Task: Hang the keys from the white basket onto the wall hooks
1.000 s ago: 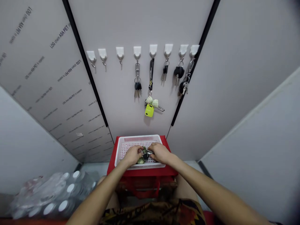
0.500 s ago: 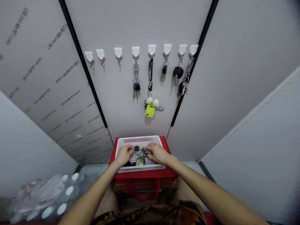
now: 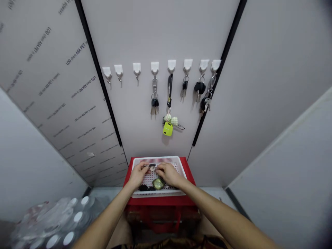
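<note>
Over a white perforated basket [image 3: 137,195], my two hands meet at a bunch of keys [image 3: 152,166] with a black-headed key. My left hand [image 3: 138,174] pinches the key from the left. From the right, my right hand [image 3: 167,173] has its fingertips closed on the ring side of the same bunch; the exact grip is partly hidden. Below them in the basket lies a round greenish-gold fob [image 3: 158,184], with dark items [image 3: 143,187] to its left. More small items under my right hand are mostly covered.
White hooks line the wall; key bunches hang on several, one with a lime-green tag [image 3: 167,129]. Three left hooks, including the leftmost hook [image 3: 107,73], hold nothing. The basket stands on a red bag [image 3: 190,169]. Plastic-wrapped bottles [image 3: 77,217] sit lower left.
My right hand has moved left and the hands are closer together at the keys. The round fob lies apart from the fingers, slightly turned. The view has tilted up a little.
</note>
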Demonstrator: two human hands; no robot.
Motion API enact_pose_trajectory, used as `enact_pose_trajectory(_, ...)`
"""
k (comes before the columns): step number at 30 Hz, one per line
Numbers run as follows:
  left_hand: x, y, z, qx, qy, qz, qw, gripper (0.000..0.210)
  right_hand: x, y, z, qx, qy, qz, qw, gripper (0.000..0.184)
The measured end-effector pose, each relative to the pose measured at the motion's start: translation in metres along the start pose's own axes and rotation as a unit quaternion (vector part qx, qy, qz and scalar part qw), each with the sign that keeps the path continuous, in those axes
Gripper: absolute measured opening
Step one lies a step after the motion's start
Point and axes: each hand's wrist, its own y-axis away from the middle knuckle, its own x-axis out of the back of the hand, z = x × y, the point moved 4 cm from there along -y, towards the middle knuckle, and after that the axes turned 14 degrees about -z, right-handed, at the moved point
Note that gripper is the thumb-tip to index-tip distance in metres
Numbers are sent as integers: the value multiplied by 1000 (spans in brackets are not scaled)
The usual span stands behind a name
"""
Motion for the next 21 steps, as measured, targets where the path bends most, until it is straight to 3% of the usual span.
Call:
enact_pose_trajectory(4,7,3,3,-14,11,26,999,17,8,1,1,-54,-153,-6,987,24)
enact_pose_trajectory(7,9,5,18,-35,-48,46,997,17,29,1,-7,-62,-220,8,973,22)
enact_pose_trajectory(10,1,6,53,-118,-138,51,982,22,59,-5,-25,-29,-228,20,973,21)
enact_pose_trajectory(15,-23,-7,121,-219,-168,-36,960,30,121,-25,-66,37,-237,101,966,13)
enact_pose_trajectory(17,-23,-16,147,-242,-140,-24,960,25,145,-36,-80,54,-266,140,952,9)
enact_pose_trajectory(21,-5,-35,197,-270,-133,52,952,23,187,-63,-105,81,-319,203,922,4)
